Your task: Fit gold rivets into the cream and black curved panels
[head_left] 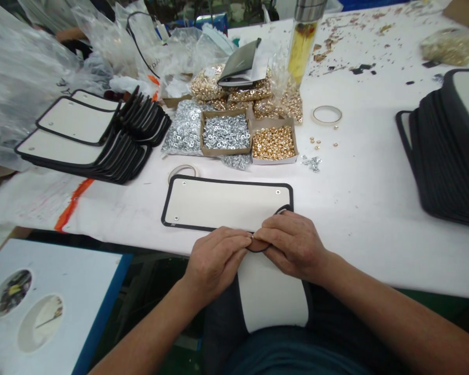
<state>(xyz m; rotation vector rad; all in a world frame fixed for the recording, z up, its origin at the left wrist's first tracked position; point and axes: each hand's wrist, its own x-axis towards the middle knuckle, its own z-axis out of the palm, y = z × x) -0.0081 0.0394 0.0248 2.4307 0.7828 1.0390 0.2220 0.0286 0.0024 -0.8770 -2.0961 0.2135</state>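
Note:
A cream panel with black edging (226, 205) lies on the table, with small metal rings near its corners. My left hand (219, 258) and my right hand (291, 242) meet at its lower right, both closed on a folded part of a second cream panel (273, 297), which hangs down over my lap. A brown patch shows between my fingertips, where a tiny metal piece is just visible. Beyond the flat panel stand a box of silver rings (225, 132) and a box of gold eyelets (272, 143).
Stacks of black-edged panels stand at the left (82, 135) and right (445, 156). Behind the boxes are bags of gold parts (207, 83) and a glass bottle (304, 44). A tape roll (327, 115) and loose eyelets lie right of the boxes. Another person's hand shows at the upper left.

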